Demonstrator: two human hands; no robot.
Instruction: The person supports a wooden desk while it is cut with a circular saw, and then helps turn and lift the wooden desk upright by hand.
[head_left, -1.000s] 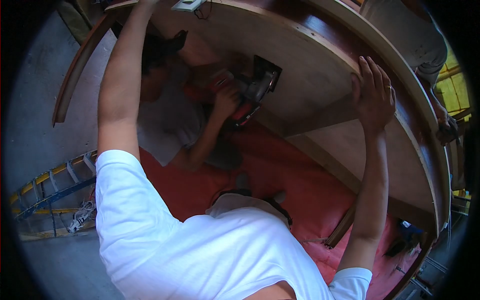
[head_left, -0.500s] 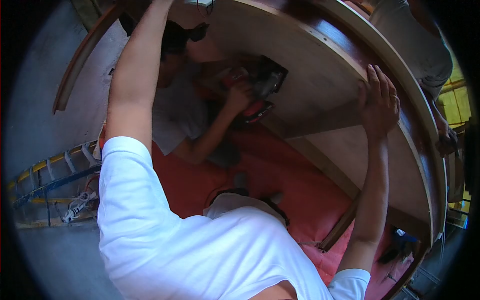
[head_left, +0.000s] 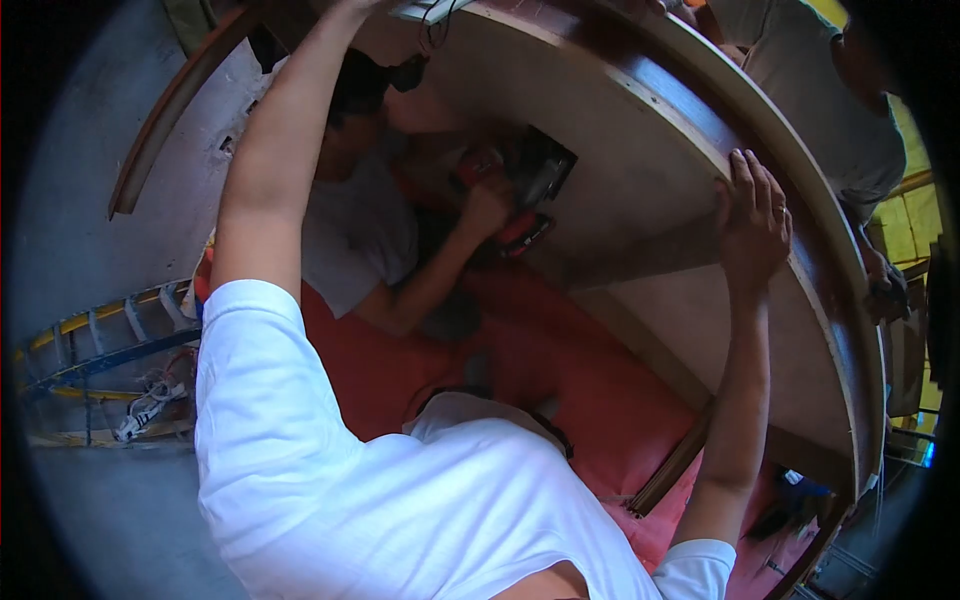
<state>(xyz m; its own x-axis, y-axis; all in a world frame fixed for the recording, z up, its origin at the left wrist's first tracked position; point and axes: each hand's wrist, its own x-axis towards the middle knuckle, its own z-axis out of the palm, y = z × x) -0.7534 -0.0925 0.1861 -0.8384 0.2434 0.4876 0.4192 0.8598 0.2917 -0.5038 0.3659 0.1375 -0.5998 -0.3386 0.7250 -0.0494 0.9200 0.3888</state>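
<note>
My right hand (head_left: 755, 222) lies with fingers stretched out on the edge of a large curved wooden panel (head_left: 620, 120), its fingertips by the dark varnished rim (head_left: 690, 95). My left arm reaches up to the top of the view. Only the base of my left hand (head_left: 362, 4) shows there, close to a pale flat piece with a dark wire (head_left: 430, 12); its fingers are out of frame. Under the panel, a co-worker (head_left: 350, 230) grips a red and black cordless power tool (head_left: 520, 190), its flat dark plate against the panel's underside.
Another person (head_left: 815, 100) stands beyond the rim at the upper right. A curved wooden strip (head_left: 170, 115) is at the upper left. A blue and yellow ladder (head_left: 110, 340) lies at left. Red sheeting (head_left: 540, 340) covers the floor, and a wooden post (head_left: 675, 465) stands under the panel.
The view has shifted slightly, and a little more of my left wrist shows. My right hand stays at the panel's edge. The person beyond the rim has shifted, with a hand now by the rim's top.
</note>
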